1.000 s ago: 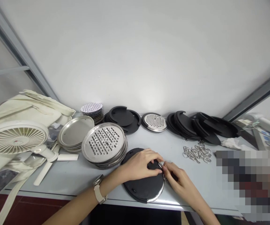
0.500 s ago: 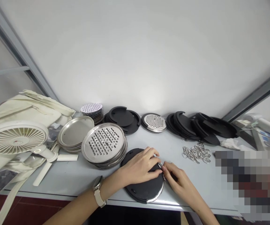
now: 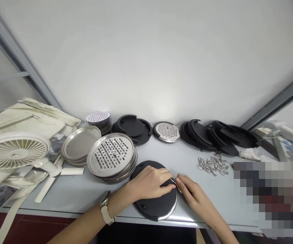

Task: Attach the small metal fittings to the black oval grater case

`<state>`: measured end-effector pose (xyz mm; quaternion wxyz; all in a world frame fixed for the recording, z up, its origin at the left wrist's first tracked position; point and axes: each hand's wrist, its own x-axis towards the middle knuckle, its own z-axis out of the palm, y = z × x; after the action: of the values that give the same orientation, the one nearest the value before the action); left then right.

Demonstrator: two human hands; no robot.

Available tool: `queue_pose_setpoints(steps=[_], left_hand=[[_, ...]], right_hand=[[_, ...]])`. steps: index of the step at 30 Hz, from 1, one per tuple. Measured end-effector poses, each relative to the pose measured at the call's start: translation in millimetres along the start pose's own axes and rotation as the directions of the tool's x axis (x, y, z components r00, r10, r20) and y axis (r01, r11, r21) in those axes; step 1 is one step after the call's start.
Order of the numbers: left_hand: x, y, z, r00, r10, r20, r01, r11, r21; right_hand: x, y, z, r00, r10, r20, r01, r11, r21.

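Observation:
A round black disc [image 3: 159,203] with a shiny metal rim showing at its right lies near the table's front edge. My left hand [image 3: 149,183], with a watch [image 3: 105,200] at its wrist, rests across the disc. Its curled fingers and thumb close round one end of a small metal clip [image 3: 173,180] at the disc's right edge. My right hand [image 3: 191,191] pinches the other end of this clip between thumb and forefinger. The fingers hide how the clip sits on the disc.
Left of the disc stand stacks of perforated metal grater plates [image 3: 111,155] and plain metal plates [image 3: 80,144]. Black round holders [image 3: 136,130], a grater in a holder [image 3: 167,132] and more holders [image 3: 199,135] line the wall. Loose metal clips [image 3: 214,165] lie right; a white fan [image 3: 15,150] left.
The left fingers have drawn down and curled more closely round the clip. My right hand has barely moved, still pinching. The whole view has shifted slightly.

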<state>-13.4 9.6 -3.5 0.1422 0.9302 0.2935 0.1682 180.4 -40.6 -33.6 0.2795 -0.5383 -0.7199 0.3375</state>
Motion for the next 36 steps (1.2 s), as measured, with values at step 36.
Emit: queue_pose_setpoints(steps=[36], left_hand=[[1.0,-0.3,-2.7,0.999,0.025,0.032,-0.022,0.994,-0.105]], right_hand=[[-1.6,-1.3,0.7,0.997,-0.061,-0.054,0.058,0.997,-0.059]])
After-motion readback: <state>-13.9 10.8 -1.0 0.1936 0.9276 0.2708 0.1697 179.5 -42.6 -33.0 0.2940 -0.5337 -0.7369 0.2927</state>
